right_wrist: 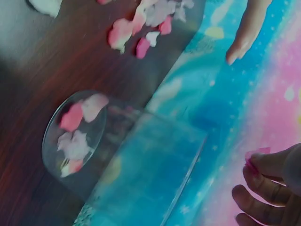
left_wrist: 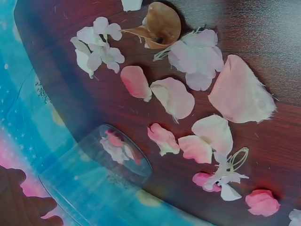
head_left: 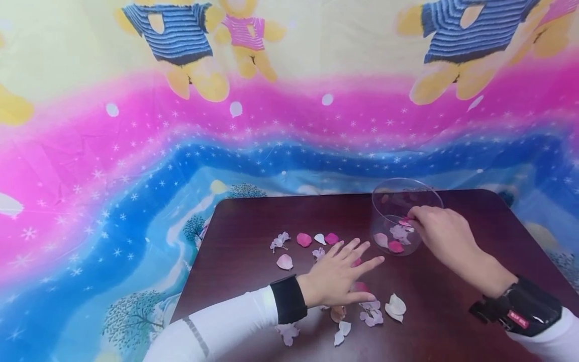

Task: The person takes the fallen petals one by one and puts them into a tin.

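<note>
- Pinching a bright pink petal (right_wrist: 253,160) between thumb and forefinger, that's what the right hand (head_left: 445,231) is up to, other fingers loosely curled
- Petal's up at the mouth of the clear container (head_left: 380,226), near side; can't tell if it's dipped below the rim
- Inside, down on the bottom: a pale pink petal (right_wrist: 95,107), a deeper pink petal (right_wrist: 73,117) and a pale blossom (right_wrist: 75,146)
- Left hand (head_left: 339,274) has nothing in its grip afaict, fingers spread wide over the loose petals; can't tell if it's touching any
- My two cents: pinch light so it doesn't crease, stay inside the rim and let go low. Knuckles could easily bump that wall, it looks thin
- Table (head_left: 452,322) is dark reddish wood, a bit shiny, with a white petal (head_left: 396,307), a curled brownish petal (head_left: 338,313) and more scattered about
- Room's basically a printed cloth (head_left: 325,125) behind the table, teddy bears, pink and blue bands, snowflakes
</note>
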A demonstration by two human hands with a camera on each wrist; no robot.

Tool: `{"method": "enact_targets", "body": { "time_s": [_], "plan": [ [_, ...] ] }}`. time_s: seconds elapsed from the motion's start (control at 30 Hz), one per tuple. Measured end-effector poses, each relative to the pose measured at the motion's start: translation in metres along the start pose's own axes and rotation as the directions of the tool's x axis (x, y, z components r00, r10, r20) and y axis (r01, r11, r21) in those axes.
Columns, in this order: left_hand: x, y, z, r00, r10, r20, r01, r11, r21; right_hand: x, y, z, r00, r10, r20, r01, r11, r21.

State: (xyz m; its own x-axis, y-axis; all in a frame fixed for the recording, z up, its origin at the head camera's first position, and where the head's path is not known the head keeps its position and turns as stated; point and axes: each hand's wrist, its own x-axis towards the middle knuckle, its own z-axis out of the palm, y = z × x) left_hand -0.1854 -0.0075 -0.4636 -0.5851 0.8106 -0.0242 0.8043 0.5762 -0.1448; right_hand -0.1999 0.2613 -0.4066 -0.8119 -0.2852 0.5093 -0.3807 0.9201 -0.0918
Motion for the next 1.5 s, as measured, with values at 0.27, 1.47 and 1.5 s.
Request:
{"method": "enact_targets", "body": {
  "time_s": [0.27, 1.47, 1.5],
  "plan": [
    [0.000, 0.000, 0.003, 1.000, 0.000, 0.031, 0.001, 1.000, -0.018, 0.005, 0.028, 0.017, 0.999, 0.046, -0.009, -0.046, 0.999, -0.023],
    [-0.039, -0.047, 0.023, 0.985, -0.173, 0.018, 0.174, 0.971, -0.165, -0.047, -0.042, 0.072, 0.979, -0.136, 0.152, 0.128, 0.990, 0.061],
    [-0.041, -0.049, 0.024, 0.984, -0.178, 0.019, 0.179, 0.970, -0.164, -0.050, -0.046, 0.076, 0.977, -0.145, 0.157, 0.135, 0.988, 0.068]
  ]
}}
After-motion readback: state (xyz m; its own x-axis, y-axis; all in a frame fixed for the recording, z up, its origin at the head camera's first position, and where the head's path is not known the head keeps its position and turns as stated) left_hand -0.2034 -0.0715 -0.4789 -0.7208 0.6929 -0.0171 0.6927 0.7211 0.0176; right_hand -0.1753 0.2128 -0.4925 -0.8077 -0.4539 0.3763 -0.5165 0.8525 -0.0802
